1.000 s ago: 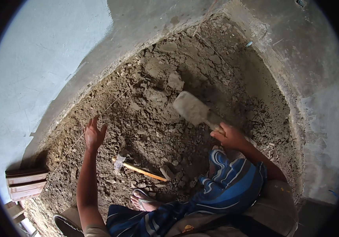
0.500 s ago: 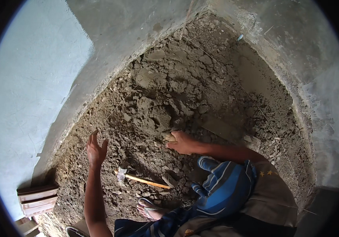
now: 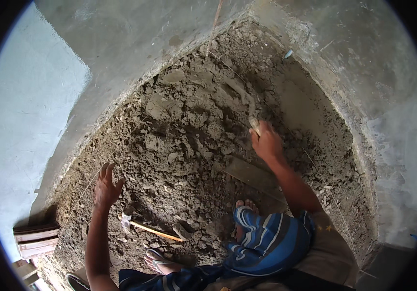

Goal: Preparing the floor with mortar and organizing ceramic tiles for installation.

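My right hand is closed round the pale handle of a trowel. Its mortar-coated blade points away from me and lies against the heap of damp grey mortar; the blade's outline blends into the mortar. My left hand hovers over the rough ground at the left, empty, fingers stretched and thumb apart. Closer to my feet lies a hammer with a yellowish handle. A long flat board, smeared grey, rests on the ground between my right forearm and the heap.
Thin strings stretch over the ground on both sides. Grey plastered walls meet at the far corner. Stacked tiles stand by the left wall. A small pale-blue object lies near the right wall's foot. My sandalled feet stand close by.
My right hand has moved away from me and to the right; the trowel, hidden before, now shows across the mortar. The view has shifted slightly, and my left hand stays raised and open.
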Tool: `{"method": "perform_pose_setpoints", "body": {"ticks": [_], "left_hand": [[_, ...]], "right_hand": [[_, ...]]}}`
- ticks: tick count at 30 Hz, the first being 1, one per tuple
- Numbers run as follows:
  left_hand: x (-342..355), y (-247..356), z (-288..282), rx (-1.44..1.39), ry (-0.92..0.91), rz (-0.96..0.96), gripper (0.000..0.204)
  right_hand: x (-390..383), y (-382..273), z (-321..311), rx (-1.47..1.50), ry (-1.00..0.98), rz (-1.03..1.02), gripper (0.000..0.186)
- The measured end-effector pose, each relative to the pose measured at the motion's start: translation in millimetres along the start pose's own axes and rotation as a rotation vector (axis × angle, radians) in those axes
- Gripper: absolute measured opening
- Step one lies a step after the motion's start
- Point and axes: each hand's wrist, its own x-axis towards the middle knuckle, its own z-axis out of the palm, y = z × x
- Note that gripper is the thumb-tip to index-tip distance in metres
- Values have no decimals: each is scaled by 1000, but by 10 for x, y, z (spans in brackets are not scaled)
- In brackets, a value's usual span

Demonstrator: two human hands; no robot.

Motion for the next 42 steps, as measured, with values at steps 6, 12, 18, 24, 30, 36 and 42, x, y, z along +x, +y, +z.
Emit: {"method": "perform_pose_setpoints", "body": {"ticks": [6,12,18,24,30,36,42], "left_hand": [[286,404,-5,-36,-88,126,65],[686,778,76,-19,-170,147,63],[726,950,-96,-16,-174,177,61],[427,945,-70,-19,-148,161,59],[-407,1143,-309,-191,-327,226,62],[-1553,1552,-1299,-290,-947,287,66],[-1977,1627,-1682,-564,-490,80,69]], "right_hand": [[-546,-28,-141,372,-308,3,37],[301,433,214,99,-749,-134,45],[1029,959,348,87,-752,46,53],[713,686,227,792,-934,765,61],[197,573,-234,694,-984,656,60],[1206,443,303,892,-1023,714,57],[843,-357,316,580,-1236,351,61]]}}
